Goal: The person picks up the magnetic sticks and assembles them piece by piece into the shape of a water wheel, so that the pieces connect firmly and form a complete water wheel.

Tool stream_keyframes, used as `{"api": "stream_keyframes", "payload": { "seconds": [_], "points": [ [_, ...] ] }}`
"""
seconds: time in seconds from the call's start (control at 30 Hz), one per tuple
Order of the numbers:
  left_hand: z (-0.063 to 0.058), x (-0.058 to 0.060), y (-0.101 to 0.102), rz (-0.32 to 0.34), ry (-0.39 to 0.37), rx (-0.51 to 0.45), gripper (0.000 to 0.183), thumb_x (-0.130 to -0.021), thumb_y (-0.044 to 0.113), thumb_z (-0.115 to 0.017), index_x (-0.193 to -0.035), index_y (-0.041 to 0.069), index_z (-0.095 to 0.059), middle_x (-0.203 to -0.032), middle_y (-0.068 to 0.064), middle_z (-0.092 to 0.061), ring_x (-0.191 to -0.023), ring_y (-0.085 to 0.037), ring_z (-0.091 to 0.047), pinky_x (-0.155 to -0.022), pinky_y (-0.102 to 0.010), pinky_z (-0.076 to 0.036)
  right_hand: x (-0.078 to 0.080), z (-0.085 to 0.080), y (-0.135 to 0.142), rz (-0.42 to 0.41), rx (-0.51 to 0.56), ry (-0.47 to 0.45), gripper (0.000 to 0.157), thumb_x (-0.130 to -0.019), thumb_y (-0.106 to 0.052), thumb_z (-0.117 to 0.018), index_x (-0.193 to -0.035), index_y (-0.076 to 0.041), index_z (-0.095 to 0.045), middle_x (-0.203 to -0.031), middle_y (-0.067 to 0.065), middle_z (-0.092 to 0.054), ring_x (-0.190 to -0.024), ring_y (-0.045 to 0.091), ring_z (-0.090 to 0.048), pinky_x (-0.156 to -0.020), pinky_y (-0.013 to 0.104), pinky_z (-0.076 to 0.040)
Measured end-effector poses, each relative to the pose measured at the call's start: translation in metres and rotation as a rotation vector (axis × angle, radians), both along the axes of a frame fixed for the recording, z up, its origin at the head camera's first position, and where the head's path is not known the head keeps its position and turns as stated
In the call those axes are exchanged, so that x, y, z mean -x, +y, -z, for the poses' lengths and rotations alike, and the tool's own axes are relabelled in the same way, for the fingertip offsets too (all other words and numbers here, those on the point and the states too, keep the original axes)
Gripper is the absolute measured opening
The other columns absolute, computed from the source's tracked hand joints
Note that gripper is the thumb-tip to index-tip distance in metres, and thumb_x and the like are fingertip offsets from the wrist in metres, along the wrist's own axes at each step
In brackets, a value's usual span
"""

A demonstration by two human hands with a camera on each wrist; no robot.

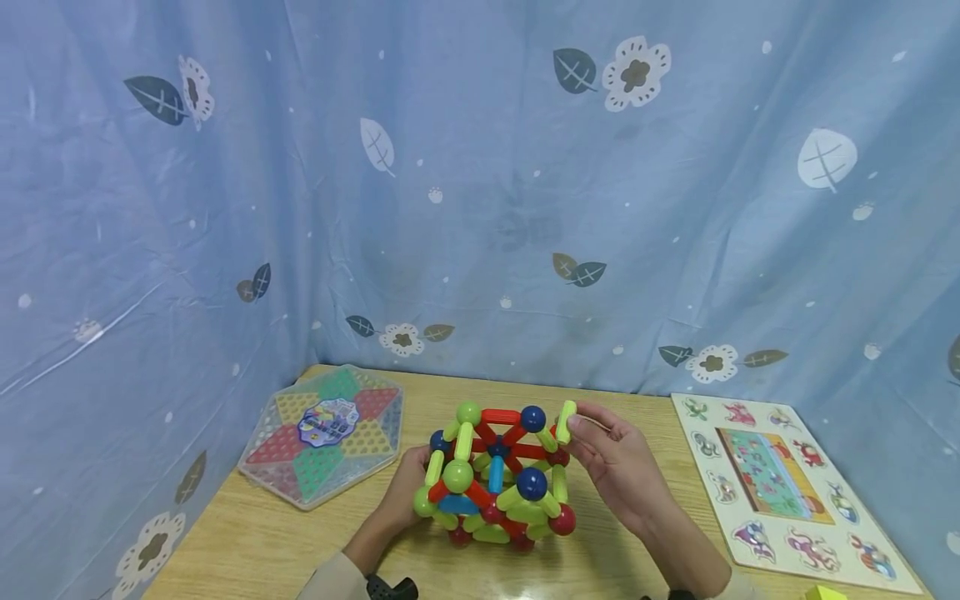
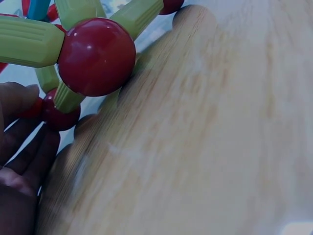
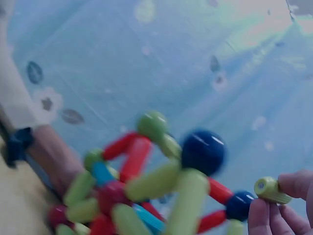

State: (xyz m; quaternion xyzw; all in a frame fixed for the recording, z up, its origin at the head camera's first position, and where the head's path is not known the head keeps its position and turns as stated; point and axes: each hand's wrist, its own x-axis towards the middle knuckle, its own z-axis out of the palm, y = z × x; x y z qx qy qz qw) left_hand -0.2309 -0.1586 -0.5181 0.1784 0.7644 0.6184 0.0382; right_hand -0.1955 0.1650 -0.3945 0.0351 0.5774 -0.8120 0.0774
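Note:
A magnetic ball-and-rod structure [image 1: 457, 476] of red, blue, light green and yellow-green parts stands on the table. At its left side my left hand [image 1: 403, 493] grips it; the left wrist view shows the thumb and fingers about a red rod beside a red ball [image 2: 61, 113]. Between thumb and fingers, my right hand [image 1: 618, 471] pinches a yellow-green magnetic rod [image 1: 566, 422] at the structure's upper right. In the right wrist view this rod [image 3: 272, 191] is close to a dark blue ball [image 3: 239, 205]; whether they touch I cannot tell.
On the wooden table [image 1: 600, 558], a hexagonal game box [image 1: 262, 467] with coloured triangles lies at the left. A picture puzzle board [image 1: 757, 417] lies at the right. A yellow piece [image 1: 825, 592] shows at the lower right edge. Blue patterned curtain [image 1: 480, 208] hangs behind.

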Motion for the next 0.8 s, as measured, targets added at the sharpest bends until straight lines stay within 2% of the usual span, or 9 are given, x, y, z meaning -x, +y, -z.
{"api": "stream_keyframes", "payload": {
  "seconds": [0.13, 0.27, 0.4, 0.53, 0.63, 0.8],
  "points": [
    [0.002, 0.001, 0.0, -0.002, 0.01, 0.003, 0.021, -0.104, 0.01, -0.074, -0.12, -0.002, -0.076, -0.11, -0.013, -0.079, -0.101, -0.006, -0.071, -0.092, -0.022, -0.06, -0.014, -0.001, -0.016, -0.008, -0.047, -0.03, 0.04, -0.106, -0.009, -0.07, -0.14, 0.007, -0.055, -0.123, 0.007, -0.075, -0.111, 0.016, -0.075, -0.1, 0.028, -0.062],
    [0.002, 0.002, -0.001, -0.002, 0.018, 0.001, 0.02, -0.104, 0.011, -0.074, -0.118, -0.002, -0.076, -0.107, -0.012, -0.08, -0.1, -0.006, -0.071, -0.091, -0.022, -0.06, -0.021, 0.002, -0.022, -0.056, -0.084, -0.053, 0.041, -0.107, -0.015, -0.072, -0.139, 0.005, -0.057, -0.121, 0.005, -0.077, -0.111, 0.015, -0.076, -0.098, 0.027, -0.062],
    [0.001, 0.001, 0.0, -0.005, 0.008, -0.005, 0.023, -0.101, 0.011, -0.077, -0.119, -0.003, -0.077, -0.108, -0.011, -0.081, -0.101, -0.005, -0.072, -0.093, -0.022, -0.06, -0.022, 0.004, -0.023, -0.113, -0.085, -0.062, 0.042, -0.108, -0.02, -0.071, -0.139, 0.004, -0.057, -0.12, 0.001, -0.075, -0.11, 0.012, -0.075, -0.098, 0.025, -0.062],
    [0.0, 0.0, 0.0, -0.004, 0.01, 0.003, 0.024, -0.099, 0.013, -0.08, -0.119, -0.001, -0.078, -0.109, -0.012, -0.081, -0.101, -0.006, -0.073, -0.093, -0.023, -0.061, -0.021, 0.005, -0.024, -0.154, -0.079, -0.08, 0.037, -0.108, -0.022, -0.071, -0.135, 0.002, -0.061, -0.114, -0.002, -0.075, -0.102, 0.01, -0.074, -0.095, 0.024, -0.062],
    [-0.001, 0.0, 0.0, 0.003, 0.021, 0.013, 0.024, -0.099, 0.013, -0.081, -0.12, 0.001, -0.078, -0.11, -0.012, -0.081, -0.101, -0.006, -0.073, -0.093, -0.023, -0.061, -0.019, 0.006, -0.024, -0.167, -0.076, -0.099, 0.036, -0.108, -0.024, -0.072, -0.133, 0.001, -0.063, -0.109, -0.002, -0.077, -0.095, 0.009, -0.074, -0.09, 0.023, -0.062],
    [0.0, 0.0, -0.001, 0.011, 0.034, 0.016, 0.022, -0.1, 0.011, -0.079, -0.12, 0.001, -0.078, -0.111, -0.013, -0.08, -0.102, -0.006, -0.073, -0.093, -0.023, -0.06, -0.018, 0.007, -0.024, -0.176, -0.063, -0.11, 0.04, -0.108, -0.025, -0.072, -0.135, 0.002, -0.062, -0.109, -0.003, -0.076, -0.095, 0.008, -0.074, -0.089, 0.023, -0.062]
  ]
}}
